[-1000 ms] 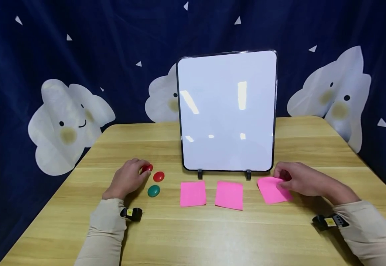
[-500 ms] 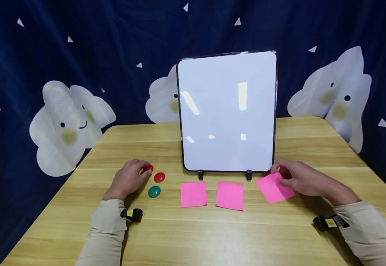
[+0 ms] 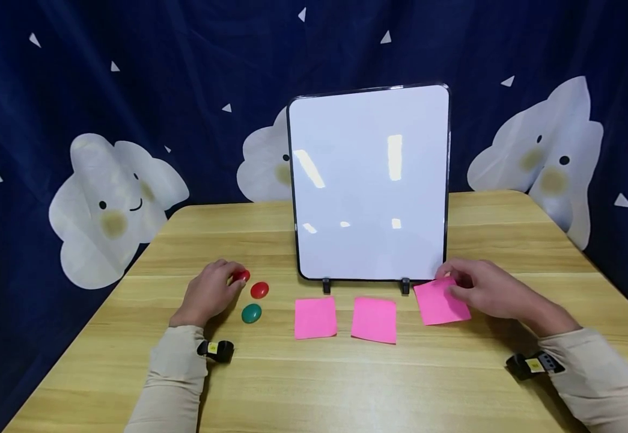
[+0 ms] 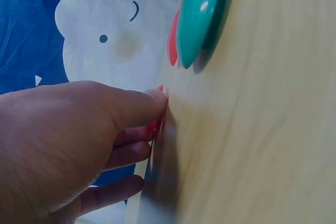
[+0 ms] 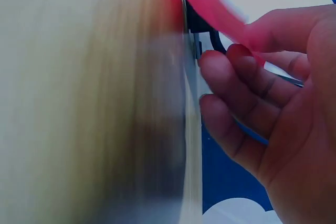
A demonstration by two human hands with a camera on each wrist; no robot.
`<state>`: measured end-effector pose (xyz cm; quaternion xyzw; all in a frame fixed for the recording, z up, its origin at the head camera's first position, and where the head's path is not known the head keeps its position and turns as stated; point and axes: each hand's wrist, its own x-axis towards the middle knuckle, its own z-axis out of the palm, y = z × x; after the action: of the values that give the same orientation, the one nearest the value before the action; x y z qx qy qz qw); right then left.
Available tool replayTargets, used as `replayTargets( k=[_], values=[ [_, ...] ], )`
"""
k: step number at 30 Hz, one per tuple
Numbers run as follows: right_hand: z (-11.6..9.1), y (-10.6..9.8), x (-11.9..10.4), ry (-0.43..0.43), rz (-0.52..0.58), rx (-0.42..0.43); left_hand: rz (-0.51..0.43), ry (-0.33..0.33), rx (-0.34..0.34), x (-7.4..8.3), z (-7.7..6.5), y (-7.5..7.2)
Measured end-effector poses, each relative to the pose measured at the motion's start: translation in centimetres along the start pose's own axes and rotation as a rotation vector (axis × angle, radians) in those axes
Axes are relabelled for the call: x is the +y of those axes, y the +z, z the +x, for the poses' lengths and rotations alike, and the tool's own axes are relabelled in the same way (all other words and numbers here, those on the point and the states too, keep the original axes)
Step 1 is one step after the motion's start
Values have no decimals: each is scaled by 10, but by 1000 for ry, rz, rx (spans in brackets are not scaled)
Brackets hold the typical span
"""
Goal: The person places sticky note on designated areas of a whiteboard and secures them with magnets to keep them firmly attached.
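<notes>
At the left of the head view, my left hand (image 3: 208, 293) pinches a round red magnet (image 3: 242, 275) at the tabletop. In the left wrist view its thumb and a finger lie on either side of that magnet. A second red magnet (image 3: 259, 290) and a green magnet (image 3: 251, 313) lie just right of this hand. On the right side, my right hand (image 3: 489, 290) pinches a pink sticky note (image 3: 439, 304) by its upper right part. In the right wrist view the note (image 5: 212, 9) curves away from the thumb, lifted from the tabletop, and the lower fingers are loosely bent.
A whiteboard (image 3: 370, 186) with a black frame stands upright on small black feet (image 3: 405, 286) behind the notes. Two more pink sticky notes, one left (image 3: 315, 318) and one right (image 3: 374, 320), lie flat before it on the wooden table (image 3: 346, 385). A dark blue curtain (image 3: 200, 54) hangs behind.
My right hand has shifted slightly left and toward the whiteboard with the pink note, which has turned and now sits straighter. The left hand stays on its red magnet.
</notes>
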<state>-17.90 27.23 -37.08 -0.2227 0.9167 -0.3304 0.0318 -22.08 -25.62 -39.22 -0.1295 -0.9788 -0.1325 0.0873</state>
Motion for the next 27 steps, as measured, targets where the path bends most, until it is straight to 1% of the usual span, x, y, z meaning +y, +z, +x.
replayTargets(
  k=[4, 12, 16, 23, 27],
  values=[
    [1, 2, -1, -38, 9, 34, 18, 0, 8, 0, 1, 1],
    [0, 2, -3, -13, 3, 37, 65, -9, 10, 1, 0, 0],
    [-1, 2, -3, -10, 14, 53, 60, -9, 12, 2, 0, 0],
    [1, 5, 0, -52, 36, 108, 61, -8, 20, -1, -1, 1],
    [1, 7, 0, -60, 33, 128, 65, -14, 23, -2, 0, 2]
  ],
)
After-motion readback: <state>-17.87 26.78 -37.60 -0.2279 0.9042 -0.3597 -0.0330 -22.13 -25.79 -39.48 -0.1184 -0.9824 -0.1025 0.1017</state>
